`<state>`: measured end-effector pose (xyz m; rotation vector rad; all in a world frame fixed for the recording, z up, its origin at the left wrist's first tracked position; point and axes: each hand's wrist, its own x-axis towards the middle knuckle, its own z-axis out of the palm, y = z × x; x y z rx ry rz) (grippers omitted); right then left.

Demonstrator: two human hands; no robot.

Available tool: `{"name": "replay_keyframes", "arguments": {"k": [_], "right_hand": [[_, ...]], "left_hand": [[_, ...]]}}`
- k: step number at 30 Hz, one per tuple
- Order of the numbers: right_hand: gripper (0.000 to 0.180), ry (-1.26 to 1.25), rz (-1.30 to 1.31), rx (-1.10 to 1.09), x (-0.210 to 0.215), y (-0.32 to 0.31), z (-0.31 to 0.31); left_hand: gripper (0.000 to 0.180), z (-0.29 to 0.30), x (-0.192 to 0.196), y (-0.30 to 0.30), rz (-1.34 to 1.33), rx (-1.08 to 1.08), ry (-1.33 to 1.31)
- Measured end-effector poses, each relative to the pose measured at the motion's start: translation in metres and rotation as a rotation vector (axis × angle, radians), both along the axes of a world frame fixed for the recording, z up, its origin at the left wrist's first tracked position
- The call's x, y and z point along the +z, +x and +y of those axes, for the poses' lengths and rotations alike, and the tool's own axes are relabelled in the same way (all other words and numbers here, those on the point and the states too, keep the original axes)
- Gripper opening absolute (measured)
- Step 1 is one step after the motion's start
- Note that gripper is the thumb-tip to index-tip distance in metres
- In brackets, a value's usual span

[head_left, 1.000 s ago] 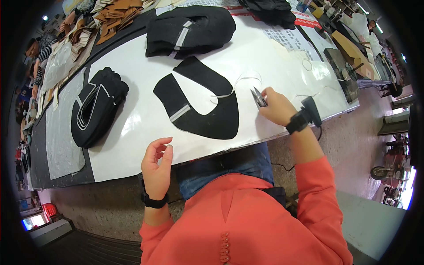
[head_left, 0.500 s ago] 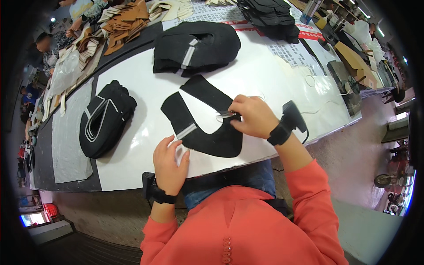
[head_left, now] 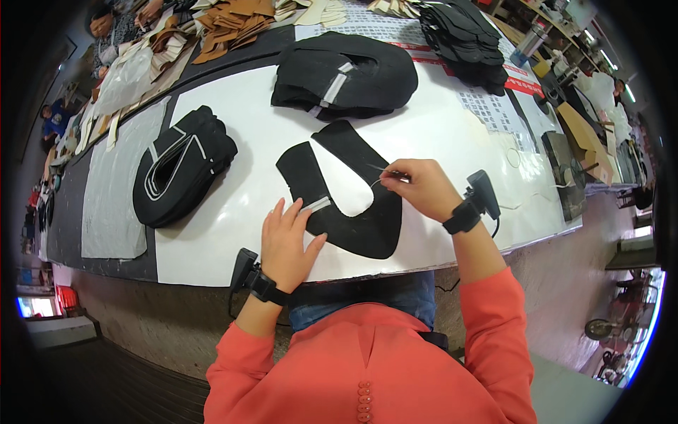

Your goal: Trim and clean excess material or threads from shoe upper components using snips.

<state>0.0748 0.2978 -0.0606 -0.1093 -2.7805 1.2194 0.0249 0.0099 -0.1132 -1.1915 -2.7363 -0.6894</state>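
A black U-shaped fabric piece, like a shoe upper (head_left: 367, 230), lies flat on the white tabletop before me. A short pale strip (head_left: 316, 205) crosses its left arm. My left hand (head_left: 288, 237) rests with fingers spread at the piece's lower left edge, fingertips beside that strip. Above the piece's right arm, my right hand (head_left: 421, 185) pinches a thin, dark, pointed tool (head_left: 376, 168); its exact kind is partly hidden by the fingers. A fine pale thread or narrow strip (head_left: 376, 181) trails from the same fingers toward the inner curve.
Stacks of black uppers stand behind (head_left: 346, 74), at left (head_left: 185, 166) and at far right (head_left: 462, 42). Brown leather pieces (head_left: 233, 28) and pale offcuts lie at the far left, near another person (head_left: 102, 28). A dark block (head_left: 563, 173) sits on the right edge; a bottle (head_left: 530, 44) stands behind it.
My right hand has lifted the tool off the inner edge of the black piece. My left hand has moved further onto the piece, beside the pale strip. The view has shifted slightly.
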Motion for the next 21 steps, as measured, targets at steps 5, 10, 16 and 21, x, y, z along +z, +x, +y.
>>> {"name": "replay_keyframes", "arguments": {"k": [5,10,16,21], "right_hand": [[0.021,-0.455,-0.11,-0.095,0.028,-0.011,0.009],[0.019,-0.422,0.012,-0.162,0.065,-0.032,0.02],[0.019,-0.221,0.318,-0.049,0.109,-0.061,0.006],[0.018,-0.047,0.193,0.405,0.056,-0.08,-0.021]], "left_hand": [[0.055,-0.001,-0.004,0.026,-0.021,0.007,0.047],[0.054,-0.003,0.006,0.058,-0.114,-0.094,0.077],[0.044,-0.003,0.003,0.082,-0.203,-0.181,0.16],[0.034,-0.016,0.002,0.073,-0.149,-0.012,0.304]]}}
